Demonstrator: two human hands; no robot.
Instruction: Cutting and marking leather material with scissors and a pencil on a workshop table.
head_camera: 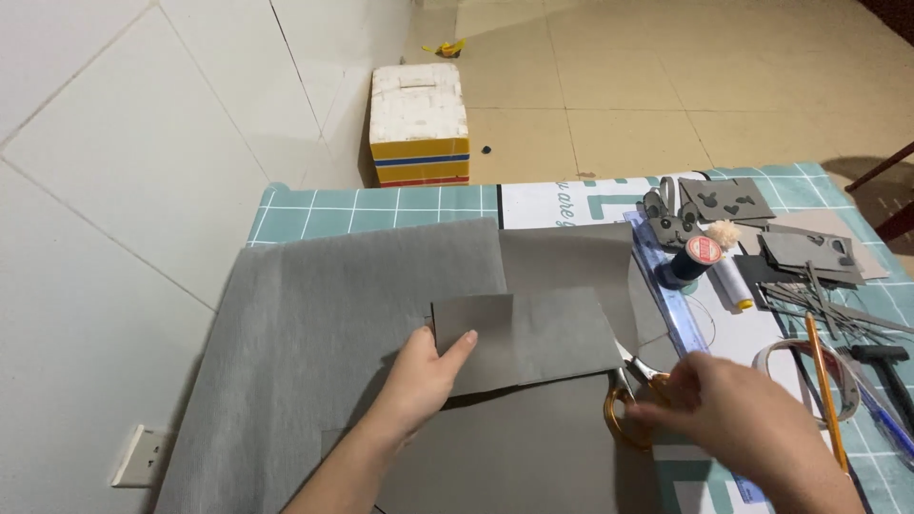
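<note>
We see the left hand [419,376] pressing flat on the folded grey fabric piece [538,338], thumb on its left part. Just right of that piece, the right hand [733,414] grips orange-handled scissors [630,400], blades under its lower right corner.

A small folded rectangle of grey fabric [533,338] is pinned flat by the left hand [424,376] on a large grey fabric sheet [333,362] spread over the worktop [381,205], which is covered by a teal grid cutting mat. Orange-handled scissors [633,400] are gripped by the right hand [733,414] at the rectangle's right edge. A dark blue thread spool [693,259], a transparent blue ruler [671,295] and grey cut-out pieces [728,200] are seen further right.
</note>
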